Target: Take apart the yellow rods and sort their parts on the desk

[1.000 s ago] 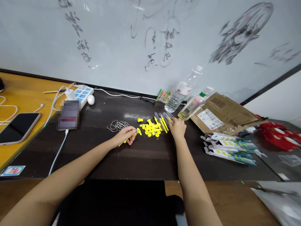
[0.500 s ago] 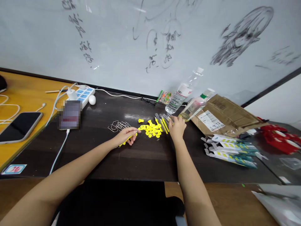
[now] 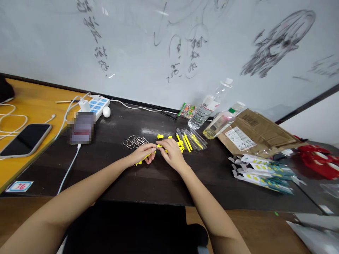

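My left hand [image 3: 143, 154] is closed around a slim yellow plastic piece [image 3: 141, 162], whose lower end shows below the fingers. Its fingertips meet those of my right hand [image 3: 172, 153], which is bent in a pinch. Yellow shows at that pinch, but I cannot make out what the right fingers grip. Beneath and behind the right hand lies a heap of small yellow plastic pieces [image 3: 180, 144], partly covered. One yellow piece [image 3: 160, 136] lies apart behind it. Clear tubes with yellow strips [image 3: 187, 141] rest right of the heap, and bent metal wire pieces [image 3: 135, 141] lie behind the left hand.
A water bottle [image 3: 203, 113] and a bottle of yellowish liquid [image 3: 221, 123] stand by the whiteboard [image 3: 127, 53]. Right of them are a brown parcel bag [image 3: 262, 135] and flattened cartons [image 3: 265, 173]. A power strip [image 3: 97, 107], cables and phones [image 3: 26, 140] occupy the left.
My right hand has moved left from the clear tubes to my left fingertips, covering part of the yellow heap. The left hand keeps its hold. The view has shifted slightly.
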{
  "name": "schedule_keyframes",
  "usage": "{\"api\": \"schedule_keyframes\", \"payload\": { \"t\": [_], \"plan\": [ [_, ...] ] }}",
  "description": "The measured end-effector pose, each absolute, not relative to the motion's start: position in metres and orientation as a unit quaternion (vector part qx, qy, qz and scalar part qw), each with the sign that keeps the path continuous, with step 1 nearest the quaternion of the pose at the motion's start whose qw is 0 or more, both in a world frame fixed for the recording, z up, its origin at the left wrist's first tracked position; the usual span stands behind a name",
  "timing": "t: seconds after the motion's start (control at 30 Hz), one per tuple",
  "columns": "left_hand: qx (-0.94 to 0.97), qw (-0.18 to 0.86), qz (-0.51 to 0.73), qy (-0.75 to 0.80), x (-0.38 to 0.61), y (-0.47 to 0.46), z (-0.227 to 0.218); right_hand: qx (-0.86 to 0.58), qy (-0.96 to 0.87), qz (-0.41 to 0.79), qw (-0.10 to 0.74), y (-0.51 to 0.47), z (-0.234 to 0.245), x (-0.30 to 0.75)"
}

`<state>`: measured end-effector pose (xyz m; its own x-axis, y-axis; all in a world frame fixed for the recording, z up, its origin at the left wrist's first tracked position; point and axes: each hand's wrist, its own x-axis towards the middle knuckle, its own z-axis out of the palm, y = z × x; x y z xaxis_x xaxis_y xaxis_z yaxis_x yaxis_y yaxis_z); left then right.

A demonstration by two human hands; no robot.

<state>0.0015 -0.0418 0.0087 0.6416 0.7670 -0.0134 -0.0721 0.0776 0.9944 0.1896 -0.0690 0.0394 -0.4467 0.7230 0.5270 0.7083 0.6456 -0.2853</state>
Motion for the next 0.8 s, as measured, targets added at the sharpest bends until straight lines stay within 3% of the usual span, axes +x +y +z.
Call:
{"api": "schedule_keyframes", "payload": {
  "t": [0.8],
  "plan": [
    [0.666,0.625,0.300,0.275,-0.0009,-0.0470,0.0123,-0.449,-0.840,0.039,0.301,-0.0706,0.0322,0.1877]
  ]
}}
